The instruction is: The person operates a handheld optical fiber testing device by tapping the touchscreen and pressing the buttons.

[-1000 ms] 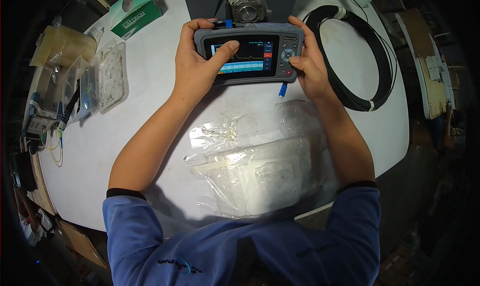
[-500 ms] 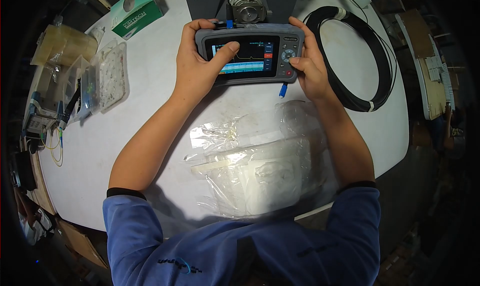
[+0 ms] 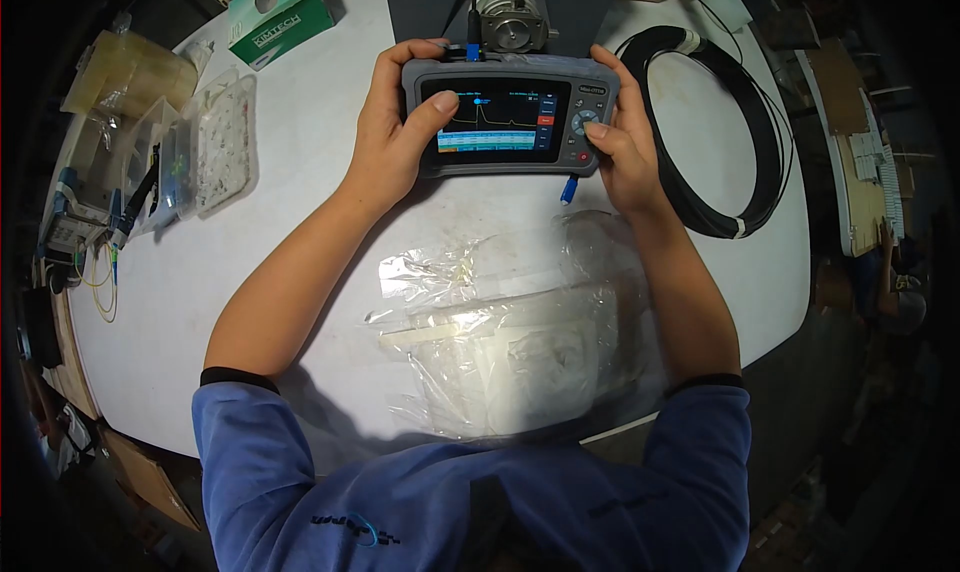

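A grey handheld tester (image 3: 500, 120) with a lit screen is held up between both hands. My left hand (image 3: 395, 132) grips its left end, the thumb lying over the upper left of the screen. On its right end, my right hand (image 3: 628, 137) is closed, with the thumb at the round button pad. The screen shows a trace with one tall peak above a light blue table. A blue connector (image 3: 474, 52) is plugged into the top edge, and a blue cap (image 3: 569, 190) hangs below the right end.
Clear plastic bags (image 3: 520, 352) lie in front of my body. A black cable coil (image 3: 655, 132) rests at the right. Behind the tester stands a dark machine (image 3: 430, 17). A green tissue box (image 3: 283, 22) and a plastic tray (image 3: 225, 147) are at the left.
The left thumb has moved left and up off the middle of the screen, uncovering the trace's peak. The tester and both hands appear slightly lower and further right, as the whole view has shifted.
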`<action>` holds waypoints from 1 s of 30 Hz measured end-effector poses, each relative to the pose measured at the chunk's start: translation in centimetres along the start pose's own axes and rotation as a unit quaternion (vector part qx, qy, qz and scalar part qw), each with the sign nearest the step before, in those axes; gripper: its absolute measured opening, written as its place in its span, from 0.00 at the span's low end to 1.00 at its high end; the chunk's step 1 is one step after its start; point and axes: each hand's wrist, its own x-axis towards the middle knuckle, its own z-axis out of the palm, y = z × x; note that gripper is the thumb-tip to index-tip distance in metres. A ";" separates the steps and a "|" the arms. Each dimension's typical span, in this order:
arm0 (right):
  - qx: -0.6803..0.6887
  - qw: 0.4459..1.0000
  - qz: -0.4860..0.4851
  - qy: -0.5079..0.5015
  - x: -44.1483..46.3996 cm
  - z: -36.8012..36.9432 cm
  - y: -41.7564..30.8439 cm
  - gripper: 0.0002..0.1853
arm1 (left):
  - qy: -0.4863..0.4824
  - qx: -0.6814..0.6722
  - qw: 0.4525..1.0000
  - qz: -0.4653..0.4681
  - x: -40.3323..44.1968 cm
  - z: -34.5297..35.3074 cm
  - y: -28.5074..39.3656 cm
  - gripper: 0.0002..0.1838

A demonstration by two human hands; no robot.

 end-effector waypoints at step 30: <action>-0.037 0.997 0.001 0.073 0.4 1.5 -0.1 0.32 | -0.025 0.003 1.000 -0.003 0.0 0.0 0.3 0.29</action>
